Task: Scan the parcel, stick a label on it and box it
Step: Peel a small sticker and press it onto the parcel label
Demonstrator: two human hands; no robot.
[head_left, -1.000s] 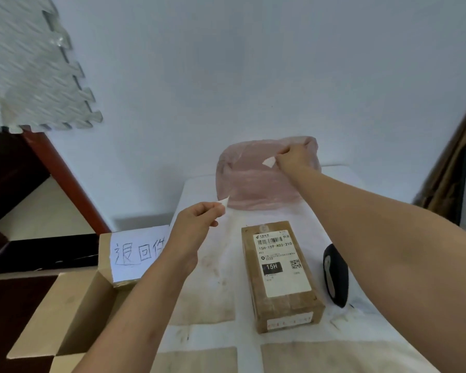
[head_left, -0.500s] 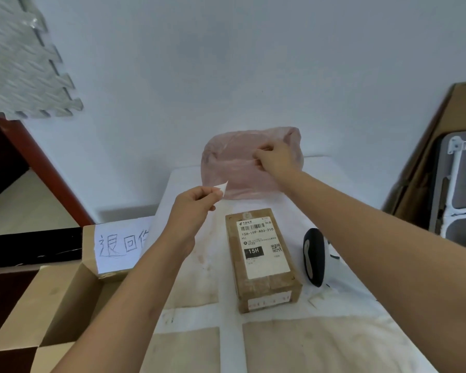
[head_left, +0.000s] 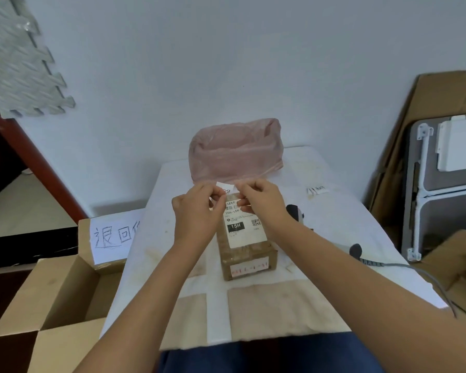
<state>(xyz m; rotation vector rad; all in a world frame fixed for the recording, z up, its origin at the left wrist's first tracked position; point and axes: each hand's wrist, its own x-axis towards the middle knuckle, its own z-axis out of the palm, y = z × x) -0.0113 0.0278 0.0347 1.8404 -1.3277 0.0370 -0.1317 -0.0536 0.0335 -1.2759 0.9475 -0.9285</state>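
A brown cardboard parcel with a white shipping label marked 15H lies in the middle of the white table. Above its far end, my left hand and my right hand both pinch a small white label between their fingertips. The black scanner lies right of the parcel, mostly hidden behind my right forearm. An open cardboard box with a handwritten sheet stands left of the table.
A pink plastic bag sits at the table's far end. A small paper strip lies far right on the table. The scanner's grey cable trails off the right edge toward another cardboard box. A folded table leans against the right wall.
My right hand left the pink bag and came back to meet my left hand. Both now hold the small label over the parcel's far end.
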